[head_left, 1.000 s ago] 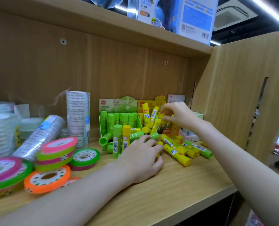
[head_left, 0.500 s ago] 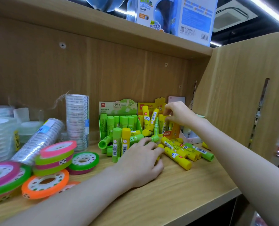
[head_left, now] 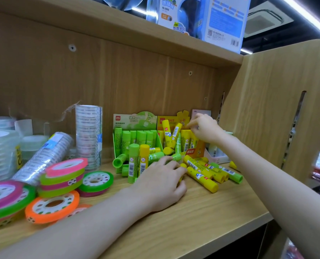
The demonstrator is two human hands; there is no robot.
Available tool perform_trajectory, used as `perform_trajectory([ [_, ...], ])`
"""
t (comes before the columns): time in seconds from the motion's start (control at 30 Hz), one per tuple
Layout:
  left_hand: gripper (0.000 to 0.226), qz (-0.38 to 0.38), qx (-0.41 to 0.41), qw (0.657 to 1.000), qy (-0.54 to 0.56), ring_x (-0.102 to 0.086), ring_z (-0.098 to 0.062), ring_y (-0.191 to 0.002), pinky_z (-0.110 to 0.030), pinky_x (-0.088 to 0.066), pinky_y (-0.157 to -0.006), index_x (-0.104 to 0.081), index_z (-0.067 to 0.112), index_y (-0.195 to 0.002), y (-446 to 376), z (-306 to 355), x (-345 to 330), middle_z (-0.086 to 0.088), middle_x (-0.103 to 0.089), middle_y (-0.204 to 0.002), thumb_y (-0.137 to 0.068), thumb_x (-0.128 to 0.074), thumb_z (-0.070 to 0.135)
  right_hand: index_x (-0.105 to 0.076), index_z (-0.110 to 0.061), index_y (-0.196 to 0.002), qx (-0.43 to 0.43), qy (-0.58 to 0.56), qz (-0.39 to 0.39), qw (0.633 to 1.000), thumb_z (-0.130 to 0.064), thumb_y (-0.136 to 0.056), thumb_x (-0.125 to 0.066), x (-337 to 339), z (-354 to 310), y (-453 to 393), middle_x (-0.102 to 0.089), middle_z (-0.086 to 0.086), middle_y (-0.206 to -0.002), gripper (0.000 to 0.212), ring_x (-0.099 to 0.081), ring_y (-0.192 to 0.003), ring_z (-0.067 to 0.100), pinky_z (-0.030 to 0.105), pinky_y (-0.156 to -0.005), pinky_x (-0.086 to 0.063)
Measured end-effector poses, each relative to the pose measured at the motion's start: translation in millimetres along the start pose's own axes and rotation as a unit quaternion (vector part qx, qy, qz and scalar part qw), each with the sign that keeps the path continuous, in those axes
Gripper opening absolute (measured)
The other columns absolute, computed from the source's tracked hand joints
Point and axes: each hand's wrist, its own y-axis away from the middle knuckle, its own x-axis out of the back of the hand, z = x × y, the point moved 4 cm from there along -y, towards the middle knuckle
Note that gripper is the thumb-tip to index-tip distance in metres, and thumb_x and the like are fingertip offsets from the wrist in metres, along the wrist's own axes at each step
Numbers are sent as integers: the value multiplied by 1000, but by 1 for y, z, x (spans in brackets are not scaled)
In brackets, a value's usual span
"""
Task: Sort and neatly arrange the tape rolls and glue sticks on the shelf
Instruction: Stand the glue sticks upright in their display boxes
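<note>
Green and yellow glue sticks point(head_left: 202, 176) (barcoded)

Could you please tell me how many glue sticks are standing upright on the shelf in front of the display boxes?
2: a green stick and a yellow stick, side by side just left of the left hand. The hand may hide others.

wood back panel point(head_left: 136, 75) behind hands, side panel point(head_left: 267, 101) right of them, ceiling light strip point(head_left: 305, 15) above.
</note>
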Motion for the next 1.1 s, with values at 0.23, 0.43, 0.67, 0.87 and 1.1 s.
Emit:
perform_trajectory([
  [0.23, 73, 9, -5, 1000, -5, -21, -18, -136, -34, -27, -110, -42, 24, -134, 0, 0, -1, 3, -44, -137, -77, -4, 50, -64, -21, -118, 118, 75, -226, 964, -18, -91, -53, -19, -32, 19, -64, -3, -118, 29, -55, -110, 16, 25, -89, -41],
  [0.43, 87, 15, -13, 1000, -6, -22, -17, -135, -33, -29, -109, -43, 24, -132, 0, 0, 1, 3, -45, -136, -66, 6, 52, -53, -19, -130, 135, 72, -317, 936, -19, -91, -57, -27, -34, 18, -57, -1, -125, 39, -53, -110, 18, 25, -83, -41],
  [0.67, 73, 7, -8, 1000, 0, -22, -17, -135, -33, -27, -110, -42, 24, -134, 1, 1, 1, 3, -44, -138, -77, -4, 50, -64, -16, -104, 106, -115, -143, 977, -19, -80, -72, -1, -21, 10, -56, 4, -92, 25, -52, -86, 17, 29, -76, -43],
  [0.87, 64, -3, -3, 1000, -2, -21, -17, -136, -33, -26, -110, -41, 24, -135, 0, 2, 1, 3, -43, -139, -80, -14, 44, -46, -16, -122, -29, -422, -64, 904, -16, -97, -47, 24, -3, 16, -53, 3, -91, 24, -60, -74, 15, 27, -69, -56],
  [1.1, 86, 16, -12, 1000, 0, -23, -17, -134, -34, -28, -109, -42, 25, -133, 0, 0, -1, 3, -45, -137, -67, 5, 52, -39, -12, -108, -129, -318, 35, 939, -18, -88, -58, 18, 19, 14, -52, 4, -83, 29, -49, -62, 13, 26, -56, -43],
])
